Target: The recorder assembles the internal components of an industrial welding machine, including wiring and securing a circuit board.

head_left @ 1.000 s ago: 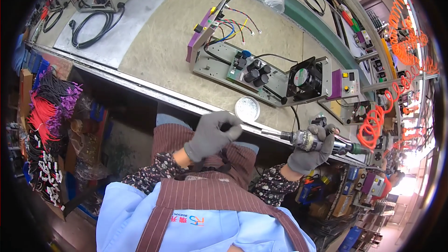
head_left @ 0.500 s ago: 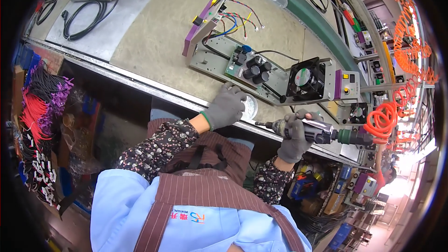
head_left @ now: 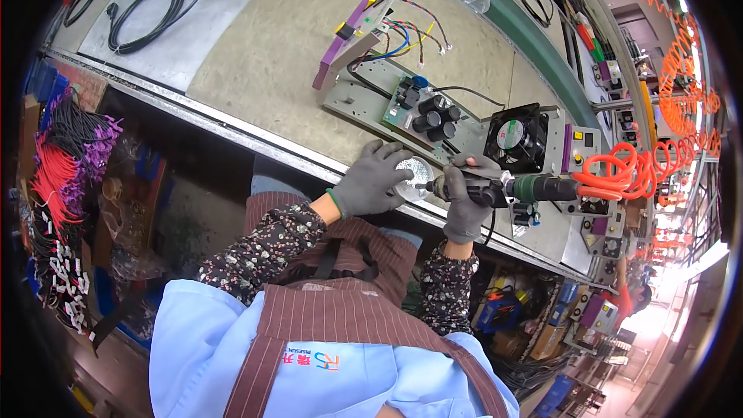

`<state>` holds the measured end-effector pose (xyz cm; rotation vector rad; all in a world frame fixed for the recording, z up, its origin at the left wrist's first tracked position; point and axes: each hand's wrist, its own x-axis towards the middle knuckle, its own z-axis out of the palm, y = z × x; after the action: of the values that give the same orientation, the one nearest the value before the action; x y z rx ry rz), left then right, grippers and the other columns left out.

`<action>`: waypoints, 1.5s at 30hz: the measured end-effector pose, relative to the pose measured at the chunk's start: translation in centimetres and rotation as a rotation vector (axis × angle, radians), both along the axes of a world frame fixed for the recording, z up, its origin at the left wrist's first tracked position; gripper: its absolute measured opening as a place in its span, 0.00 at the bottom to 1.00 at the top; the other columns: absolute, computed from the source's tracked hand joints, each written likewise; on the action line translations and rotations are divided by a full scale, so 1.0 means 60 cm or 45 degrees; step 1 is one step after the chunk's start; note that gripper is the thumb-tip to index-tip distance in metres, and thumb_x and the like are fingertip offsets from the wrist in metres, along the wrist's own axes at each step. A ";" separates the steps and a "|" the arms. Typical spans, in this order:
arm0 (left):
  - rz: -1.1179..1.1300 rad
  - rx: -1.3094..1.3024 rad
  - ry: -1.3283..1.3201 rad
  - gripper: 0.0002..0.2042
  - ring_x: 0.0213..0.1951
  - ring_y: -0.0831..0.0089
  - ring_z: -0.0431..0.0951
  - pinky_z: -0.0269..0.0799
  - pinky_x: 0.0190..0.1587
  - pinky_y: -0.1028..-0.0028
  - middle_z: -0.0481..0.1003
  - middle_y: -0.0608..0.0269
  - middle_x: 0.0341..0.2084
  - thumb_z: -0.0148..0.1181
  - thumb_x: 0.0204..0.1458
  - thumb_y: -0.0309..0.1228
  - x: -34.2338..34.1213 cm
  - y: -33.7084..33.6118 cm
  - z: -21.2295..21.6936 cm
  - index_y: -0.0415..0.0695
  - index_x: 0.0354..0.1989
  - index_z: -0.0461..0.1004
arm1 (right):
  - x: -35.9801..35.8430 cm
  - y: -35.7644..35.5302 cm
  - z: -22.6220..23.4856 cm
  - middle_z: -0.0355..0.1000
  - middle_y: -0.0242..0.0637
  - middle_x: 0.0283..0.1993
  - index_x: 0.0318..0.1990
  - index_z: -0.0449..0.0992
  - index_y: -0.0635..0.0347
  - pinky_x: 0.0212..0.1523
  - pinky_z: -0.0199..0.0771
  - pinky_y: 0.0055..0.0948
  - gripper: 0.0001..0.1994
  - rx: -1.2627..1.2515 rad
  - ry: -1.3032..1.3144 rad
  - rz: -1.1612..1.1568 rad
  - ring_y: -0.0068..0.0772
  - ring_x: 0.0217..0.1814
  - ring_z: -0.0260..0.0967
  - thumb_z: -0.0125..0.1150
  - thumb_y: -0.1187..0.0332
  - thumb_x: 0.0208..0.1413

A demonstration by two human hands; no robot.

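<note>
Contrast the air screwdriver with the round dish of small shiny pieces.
The air screwdriver is long and mostly dark; the dish is round and pale. The right hand grips the air screwdriver, while the left hand is at the dish. Both are near the bench's front edge.

Dish [head_left: 416,173] right of left hand [head_left: 371,180], on workbench [head_left: 263,70]; driver [head_left: 489,192] in right hand [head_left: 466,207], tip at dish. Chassis [head_left: 360,102] beyond both hands, fan [head_left: 517,135] beyond the right; cord [head_left: 124,50] well left of left hand.
</note>
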<state>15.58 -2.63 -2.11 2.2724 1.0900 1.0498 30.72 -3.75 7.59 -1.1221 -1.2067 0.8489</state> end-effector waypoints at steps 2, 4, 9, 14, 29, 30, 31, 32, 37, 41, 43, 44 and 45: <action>-0.035 -0.026 0.029 0.17 0.57 0.57 0.62 0.52 0.60 0.53 0.67 0.55 0.51 0.63 0.37 0.38 -0.001 0.000 -0.002 0.49 0.38 0.75 | 0.000 0.002 -0.004 0.71 0.37 0.37 0.42 0.66 0.60 0.39 0.72 0.22 0.17 -0.007 -0.011 -0.002 0.25 0.37 0.70 0.62 0.82 0.44; -0.023 -0.007 0.017 0.16 0.57 0.57 0.62 0.52 0.60 0.53 0.68 0.56 0.51 0.63 0.38 0.38 -0.002 0.000 -0.003 0.49 0.38 0.75 | 0.002 0.004 -0.009 0.72 0.37 0.38 0.43 0.66 0.60 0.39 0.72 0.21 0.17 -0.045 -0.046 -0.002 0.24 0.37 0.70 0.62 0.81 0.45; -0.022 -0.014 0.014 0.15 0.57 0.57 0.62 0.52 0.60 0.53 0.68 0.56 0.51 0.63 0.38 0.38 -0.003 -0.001 -0.002 0.48 0.36 0.76 | 0.002 0.011 -0.024 0.72 0.37 0.39 0.43 0.66 0.60 0.39 0.72 0.22 0.17 -0.045 -0.043 -0.014 0.24 0.38 0.70 0.63 0.81 0.45; -0.027 -0.028 0.036 0.15 0.58 0.59 0.61 0.52 0.60 0.55 0.66 0.58 0.53 0.65 0.36 0.37 -0.004 -0.001 -0.002 0.49 0.35 0.76 | -0.002 0.010 -0.024 0.71 0.36 0.39 0.43 0.66 0.60 0.40 0.72 0.22 0.18 -0.038 -0.029 -0.020 0.23 0.39 0.69 0.63 0.82 0.45; -0.018 -0.031 0.109 0.15 0.58 0.59 0.61 0.53 0.60 0.55 0.66 0.59 0.53 0.65 0.36 0.37 -0.002 -0.002 -0.001 0.50 0.35 0.77 | -0.035 0.030 -0.028 0.72 0.38 0.38 0.43 0.66 0.63 0.27 0.71 0.21 0.18 -0.013 0.102 -0.262 0.20 0.30 0.69 0.64 0.83 0.45; -0.010 -0.017 0.100 0.15 0.58 0.59 0.61 0.53 0.60 0.55 0.66 0.59 0.53 0.65 0.36 0.37 -0.002 -0.002 0.000 0.50 0.35 0.77 | -0.035 0.036 -0.030 0.72 0.38 0.38 0.43 0.66 0.63 0.27 0.71 0.21 0.18 -0.031 0.086 -0.309 0.20 0.30 0.69 0.64 0.83 0.45; -0.010 -0.022 0.094 0.15 0.58 0.58 0.61 0.53 0.60 0.55 0.66 0.59 0.53 0.65 0.36 0.37 -0.003 -0.002 0.000 0.50 0.35 0.77 | -0.032 0.043 -0.031 0.72 0.36 0.39 0.44 0.67 0.62 0.31 0.72 0.21 0.18 0.037 0.062 -0.385 0.21 0.33 0.69 0.64 0.82 0.45; -0.019 -0.049 0.097 0.15 0.58 0.58 0.61 0.53 0.60 0.54 0.66 0.59 0.53 0.65 0.36 0.37 -0.004 -0.001 0.001 0.50 0.35 0.77 | -0.029 0.049 -0.033 0.71 0.35 0.39 0.44 0.67 0.61 0.34 0.73 0.22 0.18 0.126 0.050 -0.442 0.22 0.36 0.69 0.64 0.82 0.45; -0.022 -0.048 0.101 0.15 0.58 0.58 0.62 0.53 0.60 0.54 0.66 0.59 0.53 0.65 0.36 0.37 -0.006 -0.002 0.000 0.50 0.35 0.77 | 0.004 0.027 -0.035 0.72 0.37 0.38 0.44 0.66 0.62 0.32 0.73 0.21 0.19 -0.156 -0.004 -0.249 0.23 0.33 0.71 0.64 0.83 0.44; -0.010 -0.016 0.077 0.15 0.58 0.58 0.62 0.53 0.60 0.54 0.66 0.59 0.53 0.65 0.36 0.37 -0.004 -0.001 -0.003 0.51 0.36 0.77 | 0.012 -0.020 -0.031 0.71 0.37 0.37 0.40 0.66 0.61 0.37 0.72 0.21 0.17 -0.050 -0.106 0.039 0.23 0.35 0.70 0.63 0.85 0.43; -0.010 -0.022 0.081 0.16 0.58 0.58 0.61 0.53 0.60 0.54 0.66 0.59 0.53 0.65 0.36 0.38 -0.003 -0.001 -0.003 0.52 0.37 0.77 | 0.009 -0.035 -0.032 0.71 0.39 0.36 0.42 0.65 0.60 0.32 0.73 0.24 0.18 -0.014 -0.053 0.065 0.26 0.33 0.70 0.61 0.85 0.44; -0.020 -0.038 0.076 0.16 0.58 0.57 0.61 0.53 0.60 0.54 0.66 0.59 0.53 0.65 0.36 0.38 -0.003 -0.002 -0.003 0.52 0.37 0.77 | 0.008 -0.039 -0.033 0.71 0.40 0.36 0.42 0.65 0.59 0.31 0.74 0.25 0.18 0.010 0.020 0.122 0.28 0.32 0.70 0.61 0.85 0.44; -0.014 -0.028 0.087 0.16 0.58 0.57 0.61 0.53 0.60 0.54 0.66 0.59 0.53 0.65 0.36 0.38 -0.003 -0.002 -0.003 0.52 0.37 0.77 | 0.008 -0.041 -0.033 0.71 0.40 0.36 0.42 0.65 0.59 0.31 0.74 0.25 0.18 -0.007 -0.003 0.099 0.28 0.32 0.70 0.61 0.85 0.44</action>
<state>15.38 -2.75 -2.30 2.3093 1.1094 0.9579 31.21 -6.20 5.58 -1.0869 -1.2576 0.9107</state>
